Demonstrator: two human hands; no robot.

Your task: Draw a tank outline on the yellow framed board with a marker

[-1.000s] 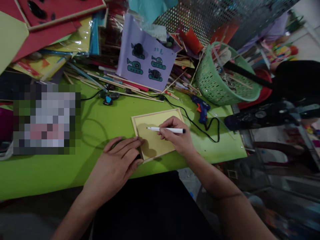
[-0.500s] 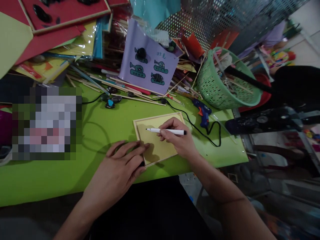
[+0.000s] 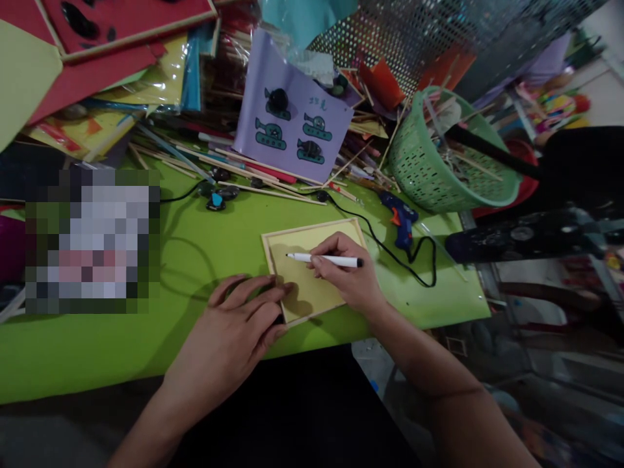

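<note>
A yellow panel (image 3: 312, 296) with a thin wooden frame lies on the green table (image 3: 195, 240). My right hand (image 3: 344, 266) pinches a white marker (image 3: 329, 260) with a black end. The marker's dark tip is over the upper left part of the panel. My left hand (image 3: 244, 318) rests with fingers spread at the panel's left edge, its fingertips touching the frame. Whether the tip touches the surface I cannot tell.
Behind the panel stands a purple sheet (image 3: 292, 149) with tank drawings and dark stones, among wooden sticks (image 3: 253, 170). A blue glue gun (image 3: 400, 218) with a black cord lies right, near a green basket (image 3: 424, 162). Red framed board (image 3: 131, 26) at upper left.
The view has shifted slightly, so the scene sits a little further right. Both hands keep nearly the same pose on the panel, and the marker is tilted slightly differently.
</note>
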